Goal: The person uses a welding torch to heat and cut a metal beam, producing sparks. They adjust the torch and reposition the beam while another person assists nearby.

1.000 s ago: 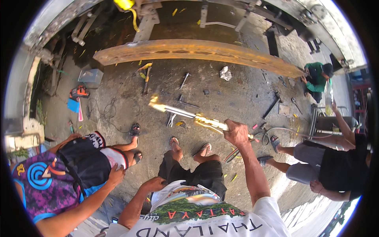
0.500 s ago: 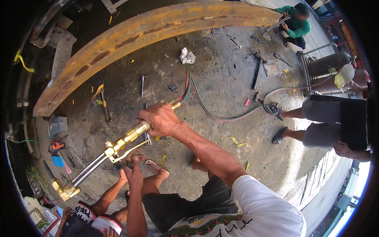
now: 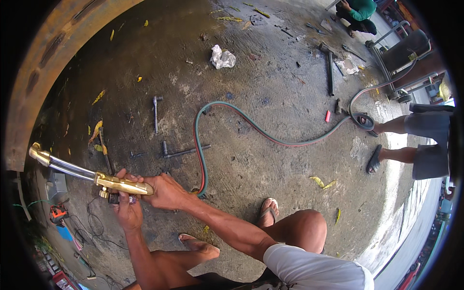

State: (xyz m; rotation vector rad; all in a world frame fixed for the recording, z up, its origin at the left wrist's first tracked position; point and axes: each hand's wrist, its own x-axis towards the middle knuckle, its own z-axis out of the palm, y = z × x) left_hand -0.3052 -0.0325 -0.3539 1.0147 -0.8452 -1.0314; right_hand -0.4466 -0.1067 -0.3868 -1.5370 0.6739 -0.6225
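A brass cutting torch (image 3: 123,184) with steel tubes and an angled head lies across both my hands, its head pointing to the upper left. My right hand (image 3: 166,191) is wrapped round the rear handle. Below the torch's middle, my left hand (image 3: 128,208) closes round the body by the valves, fingers behind and thumb in front. A small dark and purple part shows by that thumb; I cannot tell whether it belongs to the torch. A twin red and green hose (image 3: 266,137) runs from behind my right hand across the ground.
A rusty curved steel beam (image 3: 36,72) stands at upper left. On the concrete lie a ratchet (image 3: 155,113), a hammer (image 3: 104,147), a bar tool (image 3: 186,151), a sledgehammer (image 3: 330,72) and crumpled white material (image 3: 222,57). A cylinder cart (image 3: 396,63) and two other people are at right.
The torch head has swung upward, and my left hand has come up onto the torch body. My view has shifted, so the beam now sits farther left. The hose now shows a wide bend.
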